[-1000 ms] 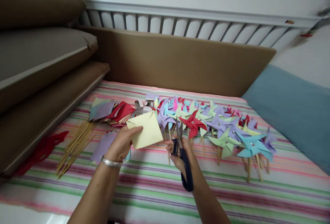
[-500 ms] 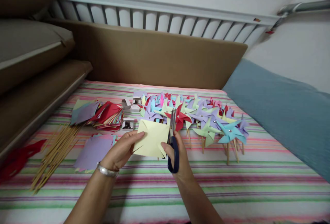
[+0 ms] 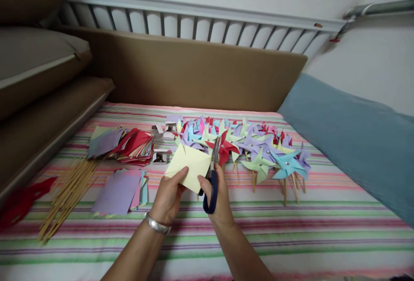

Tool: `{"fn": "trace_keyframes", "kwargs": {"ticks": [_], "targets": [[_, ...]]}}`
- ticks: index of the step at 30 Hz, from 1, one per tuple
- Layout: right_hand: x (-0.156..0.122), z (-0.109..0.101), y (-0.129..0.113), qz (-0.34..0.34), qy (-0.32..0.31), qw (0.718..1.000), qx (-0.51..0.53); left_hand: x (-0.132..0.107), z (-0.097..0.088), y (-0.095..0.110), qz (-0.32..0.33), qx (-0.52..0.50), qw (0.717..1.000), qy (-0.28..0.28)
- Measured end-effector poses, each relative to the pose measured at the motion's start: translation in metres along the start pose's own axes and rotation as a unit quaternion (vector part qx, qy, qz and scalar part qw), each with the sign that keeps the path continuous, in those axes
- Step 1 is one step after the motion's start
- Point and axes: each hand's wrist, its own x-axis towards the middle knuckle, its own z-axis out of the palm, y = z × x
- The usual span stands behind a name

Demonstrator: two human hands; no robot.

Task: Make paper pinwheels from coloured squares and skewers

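We log our left hand pinching the pale yellow paper, our right hand wrapped round the scissors, thumb on paper. Paper's above the striped cloth, mid-span; pinwheels toward its far edge. Risk, we'd guess: paper slips, blades tear it. No writing we can read.

Sticks left, pinwheels right, both on cloth.
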Motion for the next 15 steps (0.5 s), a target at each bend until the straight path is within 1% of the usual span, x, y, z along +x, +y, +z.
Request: {"fn": "trace_keyframes", "kwargs": {"ticks": [2, 5, 8, 12, 15], "targets": [[-0.001, 0.004, -0.001, 0.026, -0.016, 0.999, -0.028, 0.004, -0.003, 0.005, 0.022, 0.004, 0.999, 0.027], [-0.004, 0.007, -0.005, 0.054, -0.048, 0.997, -0.033, 0.009, -0.010, 0.018, 0.064, 0.014, 0.997, 0.052], [-0.010, 0.006, -0.009, 0.075, -0.125, 0.989, -0.029, 0.014, -0.018, 0.032, 0.107, 0.018, 0.992, 0.064], [-0.020, 0.003, -0.011, 0.130, -0.233, 0.961, -0.074, 0.019, -0.028, 0.045, 0.139, 0.022, 0.987, 0.077], [-0.023, 0.003, -0.009, 0.181, -0.285, 0.937, -0.090, 0.020, -0.033, 0.050, 0.141, 0.019, 0.987, 0.081]]}}
